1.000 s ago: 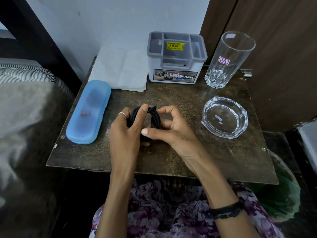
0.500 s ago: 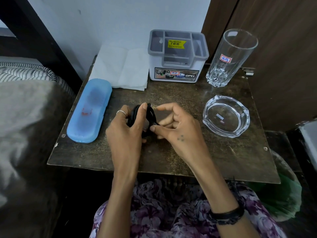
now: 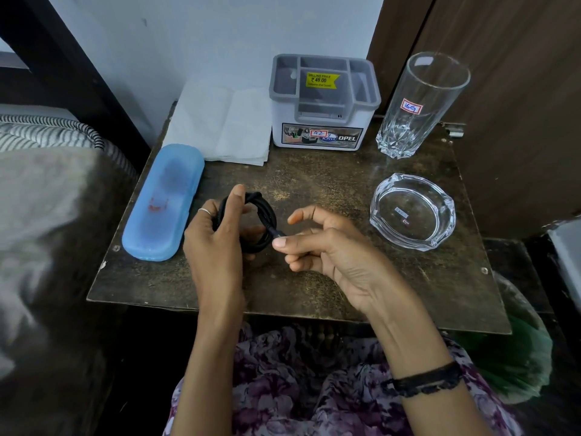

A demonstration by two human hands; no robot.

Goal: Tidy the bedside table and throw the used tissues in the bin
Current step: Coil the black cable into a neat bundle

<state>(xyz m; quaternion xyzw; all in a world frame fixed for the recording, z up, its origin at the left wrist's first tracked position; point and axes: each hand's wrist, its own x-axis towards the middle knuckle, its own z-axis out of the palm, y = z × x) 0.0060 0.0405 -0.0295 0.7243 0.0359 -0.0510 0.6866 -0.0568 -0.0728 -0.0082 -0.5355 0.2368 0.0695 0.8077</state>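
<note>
A coiled black cable [image 3: 256, 223] is held just above the middle of the dark table [image 3: 314, 287], in front of the grey organiser box [image 3: 323, 102]. The left hand [image 3: 217, 240] grips the coil's left side, thumb curled over the top and fingers wrapped behind the loops. The right hand [image 3: 327, 247] pinches the cable's free end between thumb and a curled finger at the coil's lower right, its forefinger raised and bent, touching nothing. Folded white tissues [image 3: 223, 127] lie flat on the table just left of the organiser box, against the wall. A blue plastic case [image 3: 163, 202] lies in front of the tissues, to the left of the coil, along the table's left edge. A tall clear glass [image 3: 418, 105] stands upright just right of the organiser box, and a clear glass ashtray [image 3: 412, 212] sits in front of that glass. A green-lined bin [image 3: 515, 357] shows below the table's front right corner.
</note>
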